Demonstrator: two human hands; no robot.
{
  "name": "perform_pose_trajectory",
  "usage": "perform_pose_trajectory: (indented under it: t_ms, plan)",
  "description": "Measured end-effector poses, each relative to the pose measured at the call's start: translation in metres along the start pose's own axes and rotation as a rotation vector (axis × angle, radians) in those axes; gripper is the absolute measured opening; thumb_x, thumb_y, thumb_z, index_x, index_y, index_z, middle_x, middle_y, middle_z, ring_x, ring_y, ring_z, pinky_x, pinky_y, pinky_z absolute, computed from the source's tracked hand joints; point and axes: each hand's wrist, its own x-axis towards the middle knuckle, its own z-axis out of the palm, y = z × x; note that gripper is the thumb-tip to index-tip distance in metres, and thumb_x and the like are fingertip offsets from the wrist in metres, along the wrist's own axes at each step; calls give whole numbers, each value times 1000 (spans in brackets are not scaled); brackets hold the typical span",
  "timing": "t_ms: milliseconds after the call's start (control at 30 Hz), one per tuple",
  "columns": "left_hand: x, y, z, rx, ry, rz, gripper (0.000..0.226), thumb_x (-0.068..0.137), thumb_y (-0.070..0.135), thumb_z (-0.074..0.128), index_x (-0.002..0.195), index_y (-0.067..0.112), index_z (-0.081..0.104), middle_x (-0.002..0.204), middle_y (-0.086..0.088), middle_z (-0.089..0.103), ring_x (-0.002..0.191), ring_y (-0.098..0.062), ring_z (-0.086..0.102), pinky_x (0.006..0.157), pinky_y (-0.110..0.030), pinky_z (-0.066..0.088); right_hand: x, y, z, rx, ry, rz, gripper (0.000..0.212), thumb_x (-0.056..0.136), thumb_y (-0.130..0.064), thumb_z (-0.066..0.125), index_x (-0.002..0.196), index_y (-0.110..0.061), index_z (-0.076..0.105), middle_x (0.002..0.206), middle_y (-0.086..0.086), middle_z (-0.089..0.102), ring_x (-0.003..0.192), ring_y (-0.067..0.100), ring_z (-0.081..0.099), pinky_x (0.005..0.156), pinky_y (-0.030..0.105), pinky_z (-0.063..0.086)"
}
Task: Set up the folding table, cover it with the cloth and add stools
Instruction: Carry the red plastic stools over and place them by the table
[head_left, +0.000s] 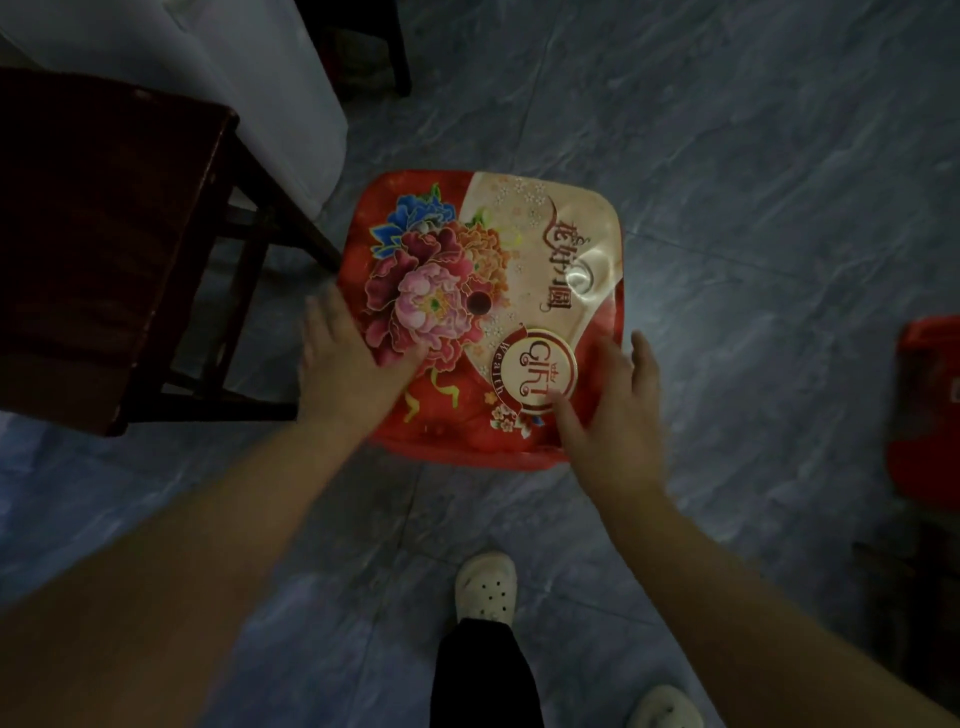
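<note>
We're over the red floral stool (483, 312), standing on the floor dead centre, and our left grip (353, 364) lies with straight fingers on its 9 o'clock edge. Our right grip (613, 415) is spread wide at its 4 o'clock corner, pinching nothing. A second red stool (930, 405) sits at 3 o'clock.

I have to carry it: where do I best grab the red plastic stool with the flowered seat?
Probably the left and right rims of the red plastic stool, a hand onto each from above: its square seat faces up, both sides free.
</note>
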Motion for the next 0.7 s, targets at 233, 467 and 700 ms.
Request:
perform_pose_trajectory:
  t_ms: [233, 467, 700]
  plan:
    - [7, -8, 2, -182, -104, -81, 126, 50, 74, 71, 148, 21, 15, 148, -6, 37, 132, -25, 40, 105, -44, 37, 33, 2, -1, 453, -37, 300, 73, 75, -38, 73, 135, -16, 36, 132, 4, 51, 117, 22, 54, 94, 41, 49]
    - [-75, 20, 46, -111, -175, 95, 118, 53, 70, 70, 147, 19, 20, 144, -7, 43, 129, -27, 43, 104, -47, 39, -50, 71, -49, 530, 79, 448, 54, 81, -36, 66, 128, -21, 45, 124, -1, 59, 112, 22, 57, 89, 38, 47]
    - [-180, 76, 108, -31, -351, 326, 108, 55, 76, 62, 145, 30, 26, 139, 5, 51, 123, -21, 51, 98, -46, 46, -167, 182, -123, 640, 158, 645, 56, 77, -42, 62, 129, -26, 49, 126, -1, 60, 109, 22, 60, 92, 49, 51]
